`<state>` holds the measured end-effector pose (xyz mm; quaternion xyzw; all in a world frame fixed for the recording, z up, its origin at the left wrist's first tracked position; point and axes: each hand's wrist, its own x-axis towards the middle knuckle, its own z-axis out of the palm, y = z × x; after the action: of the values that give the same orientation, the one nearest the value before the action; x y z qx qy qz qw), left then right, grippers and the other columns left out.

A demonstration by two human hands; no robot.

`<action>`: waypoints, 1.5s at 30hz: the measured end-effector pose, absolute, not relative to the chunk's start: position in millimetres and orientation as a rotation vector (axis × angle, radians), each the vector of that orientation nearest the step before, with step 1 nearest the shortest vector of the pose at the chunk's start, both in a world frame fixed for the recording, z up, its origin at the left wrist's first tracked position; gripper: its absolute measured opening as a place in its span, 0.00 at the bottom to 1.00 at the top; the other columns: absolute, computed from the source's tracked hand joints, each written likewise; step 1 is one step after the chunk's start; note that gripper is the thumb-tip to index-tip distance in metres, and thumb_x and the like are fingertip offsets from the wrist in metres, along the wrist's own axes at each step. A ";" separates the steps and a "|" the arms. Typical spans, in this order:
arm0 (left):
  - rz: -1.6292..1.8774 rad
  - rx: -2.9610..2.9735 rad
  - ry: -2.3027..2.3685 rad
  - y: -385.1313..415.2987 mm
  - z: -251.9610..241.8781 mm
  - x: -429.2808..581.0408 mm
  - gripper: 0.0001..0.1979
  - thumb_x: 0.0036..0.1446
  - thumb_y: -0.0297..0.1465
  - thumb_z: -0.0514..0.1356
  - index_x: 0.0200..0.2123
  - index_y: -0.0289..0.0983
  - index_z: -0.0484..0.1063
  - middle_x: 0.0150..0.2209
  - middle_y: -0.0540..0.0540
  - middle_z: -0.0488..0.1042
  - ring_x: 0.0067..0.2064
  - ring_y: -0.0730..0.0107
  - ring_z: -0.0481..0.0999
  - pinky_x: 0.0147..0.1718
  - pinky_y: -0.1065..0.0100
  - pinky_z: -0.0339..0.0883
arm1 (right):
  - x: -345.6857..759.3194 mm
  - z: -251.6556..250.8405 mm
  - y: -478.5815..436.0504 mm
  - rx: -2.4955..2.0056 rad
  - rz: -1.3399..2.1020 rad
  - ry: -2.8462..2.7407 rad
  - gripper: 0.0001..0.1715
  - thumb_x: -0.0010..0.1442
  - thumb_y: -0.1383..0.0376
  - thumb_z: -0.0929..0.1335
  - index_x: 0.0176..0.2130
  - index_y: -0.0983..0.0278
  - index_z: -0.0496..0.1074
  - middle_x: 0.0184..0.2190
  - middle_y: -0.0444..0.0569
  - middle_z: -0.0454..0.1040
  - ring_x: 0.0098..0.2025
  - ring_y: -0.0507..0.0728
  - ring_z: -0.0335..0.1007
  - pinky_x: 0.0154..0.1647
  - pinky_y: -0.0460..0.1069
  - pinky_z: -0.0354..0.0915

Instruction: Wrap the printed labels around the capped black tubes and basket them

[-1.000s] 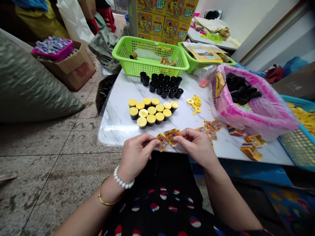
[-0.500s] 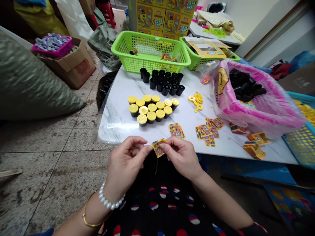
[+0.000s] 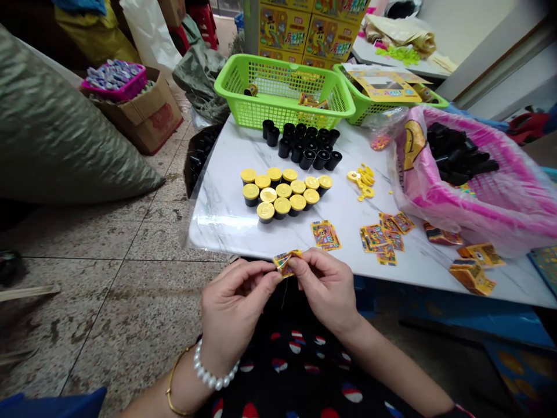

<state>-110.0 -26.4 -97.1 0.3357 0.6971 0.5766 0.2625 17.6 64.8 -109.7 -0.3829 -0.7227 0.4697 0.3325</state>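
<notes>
A small yellow-and-orange printed label (image 3: 286,262) is pinched at both sides, just off the table's front edge. My left hand (image 3: 241,302) grips its left side between thumb and forefinger. On the right side my right hand (image 3: 326,284) pinches it the same way, and the label looks creased between them. Beyond the hands, a small pile of similar labels (image 3: 325,235) lies on the table, with a looser spread of labels (image 3: 383,237) to its right. Several black cups with yellow lids (image 3: 282,206) stand grouped in front of me.
Behind the lidded cups stand several plain black cups (image 3: 308,158) and a green basket (image 3: 285,116). Yellow plastic pieces (image 3: 362,180) lie to their right. A pink plastic-lined basket (image 3: 517,203) holds black parts. Folded label stacks (image 3: 472,276) sit near the front edge.
The label has gone from lying fairly flat between my fingers to being creased or folded. The whole scene has shifted rightward in view as my head turned slightly left.
</notes>
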 end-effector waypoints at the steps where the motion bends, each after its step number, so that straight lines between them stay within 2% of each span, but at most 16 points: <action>1: 1.539 0.923 1.873 -26.2 -97.7 -110.4 0.02 0.53 0.31 0.68 0.32 0.42 0.82 0.24 0.51 0.72 0.24 0.73 0.68 0.21 0.72 0.63 | 16.7 -110.3 63.4 -0.970 1.214 -1.902 0.13 0.64 0.62 0.68 0.28 0.63 0.74 0.23 0.44 0.71 0.25 0.52 0.65 0.28 0.47 0.62; 4: 1.541 0.903 1.798 -24.9 -99.8 -111.6 0.05 0.52 0.30 0.69 0.34 0.43 0.83 0.26 0.50 0.74 0.26 0.72 0.70 0.25 0.71 0.66 | 13.6 -112.7 59.2 -0.885 1.142 -1.957 0.11 0.64 0.65 0.68 0.29 0.64 0.74 0.24 0.45 0.72 0.26 0.52 0.66 0.29 0.47 0.62; 7: 1.586 0.809 1.739 -23.5 -102.8 -114.0 0.07 0.48 0.30 0.71 0.34 0.42 0.83 0.33 0.47 0.77 0.34 0.68 0.74 0.29 0.71 0.68 | 9.3 -114.3 57.2 -0.839 1.065 -1.983 0.11 0.63 0.67 0.68 0.28 0.64 0.73 0.24 0.45 0.70 0.26 0.51 0.65 0.29 0.47 0.62; 9: 1.598 0.690 1.682 -23.3 -106.0 -116.4 0.05 0.48 0.31 0.71 0.32 0.41 0.83 0.34 0.46 0.77 0.33 0.70 0.74 0.27 0.73 0.67 | 5.9 -113.7 57.2 -0.826 1.074 -1.990 0.09 0.63 0.67 0.68 0.30 0.64 0.73 0.25 0.45 0.70 0.26 0.52 0.65 0.29 0.47 0.61; 12: 1.611 0.441 1.531 -23.7 -109.2 -121.0 0.06 0.50 0.34 0.70 0.31 0.38 0.82 0.24 0.49 0.75 0.22 0.79 0.66 0.19 0.77 0.59 | 1.3 -110.3 59.1 -0.823 1.174 -2.020 0.09 0.64 0.65 0.67 0.32 0.64 0.75 0.26 0.46 0.73 0.27 0.52 0.67 0.29 0.47 0.63; 15: 1.560 0.289 1.414 -23.8 -106.5 -127.3 0.12 0.49 0.38 0.70 0.32 0.35 0.78 0.13 0.54 0.67 0.14 0.82 0.60 0.14 0.79 0.50 | -1.0 -103.7 65.4 -0.770 1.195 -2.063 0.11 0.66 0.63 0.67 0.33 0.63 0.76 0.25 0.45 0.74 0.26 0.52 0.68 0.28 0.47 0.64; 18: 1.472 0.225 1.351 -23.0 -102.4 -136.0 0.16 0.50 0.42 0.70 0.33 0.35 0.75 0.10 0.54 0.66 0.11 0.83 0.57 0.12 0.80 0.41 | -4.9 -93.6 81.1 -0.669 0.836 -2.134 0.09 0.65 0.63 0.68 0.38 0.64 0.78 0.29 0.49 0.75 0.30 0.55 0.71 0.33 0.49 0.68; 21: 1.444 0.177 1.318 -22.4 -103.5 -146.1 0.18 0.48 0.41 0.71 0.36 0.34 0.76 0.12 0.53 0.67 0.12 0.84 0.55 0.12 0.81 0.38 | -16.6 -83.3 104.1 -0.601 0.254 -2.317 0.14 0.64 0.66 0.67 0.49 0.61 0.77 0.44 0.57 0.74 0.47 0.63 0.69 0.48 0.57 0.67; 23: 1.445 0.156 1.274 -22.8 -106.3 -152.4 0.17 0.46 0.40 0.72 0.35 0.33 0.77 0.14 0.52 0.69 0.12 0.85 0.54 0.12 0.80 0.37 | -27.1 -79.2 117.8 -0.544 -0.008 -2.474 0.17 0.65 0.67 0.66 0.52 0.59 0.76 0.50 0.58 0.71 0.52 0.66 0.65 0.52 0.60 0.65; 28: 1.456 0.118 1.138 -26.1 -110.2 -165.1 0.15 0.47 0.38 0.72 0.29 0.32 0.76 0.14 0.54 0.66 0.13 0.88 0.51 0.12 0.81 0.37 | -41.7 -79.5 129.7 -0.441 -0.255 -2.600 0.12 0.68 0.68 0.64 0.42 0.63 0.77 0.49 0.57 0.73 0.52 0.65 0.64 0.50 0.57 0.63; 32: 1.460 0.060 1.050 -25.1 -110.1 -172.0 0.14 0.47 0.35 0.72 0.30 0.31 0.76 0.15 0.55 0.66 0.14 0.88 0.50 0.11 0.83 0.38 | -40.7 -82.2 129.5 -0.344 -0.293 -2.646 0.12 0.69 0.70 0.62 0.43 0.65 0.75 0.53 0.54 0.74 0.56 0.65 0.63 0.50 0.56 0.60; 35: 1.484 0.023 0.999 -22.0 -109.2 -175.9 0.12 0.48 0.33 0.72 0.31 0.31 0.76 0.19 0.52 0.71 0.15 0.88 0.49 0.10 0.83 0.39 | -39.8 -81.7 131.0 -0.266 -0.236 -2.675 0.14 0.70 0.71 0.60 0.44 0.64 0.74 0.49 0.52 0.77 0.53 0.63 0.67 0.49 0.56 0.60; 38: 1.495 -0.006 0.969 -19.7 -107.7 -178.4 0.11 0.50 0.33 0.70 0.32 0.31 0.77 0.16 0.55 0.67 0.15 0.88 0.47 0.10 0.84 0.40 | -34.6 -76.6 129.2 -0.285 -0.016 -2.493 0.13 0.67 0.71 0.63 0.48 0.62 0.73 0.48 0.51 0.78 0.51 0.61 0.70 0.52 0.56 0.62; 40: 1.525 -0.030 0.962 -18.8 -107.2 -178.8 0.09 0.51 0.31 0.70 0.32 0.31 0.76 0.20 0.52 0.71 0.15 0.88 0.48 0.09 0.84 0.41 | -26.9 -72.0 124.7 -0.371 0.310 -2.300 0.18 0.64 0.69 0.67 0.53 0.61 0.70 0.48 0.52 0.76 0.50 0.60 0.71 0.53 0.57 0.64; 42: 1.545 -0.045 0.956 -17.8 -107.3 -177.8 0.09 0.49 0.30 0.71 0.31 0.31 0.76 0.25 0.50 0.74 0.16 0.89 0.51 0.09 0.85 0.42 | -17.8 -69.3 119.2 -0.461 0.740 -2.132 0.22 0.60 0.67 0.70 0.54 0.60 0.71 0.47 0.52 0.75 0.49 0.60 0.71 0.52 0.57 0.67; 45: 1.507 -0.027 0.934 -15.0 -107.4 -174.5 0.12 0.47 0.32 0.72 0.31 0.31 0.77 0.19 0.55 0.68 0.14 0.89 0.50 0.08 0.85 0.42 | -8.1 -70.9 112.5 -0.521 1.332 -1.953 0.18 0.57 0.65 0.73 0.49 0.59 0.75 0.46 0.51 0.75 0.49 0.60 0.72 0.53 0.56 0.69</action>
<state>-174.5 -15.0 -107.4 -0.0120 0.4081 0.6588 0.6319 -8.1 112.5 -70.9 -0.2015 -0.7548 0.5150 0.3527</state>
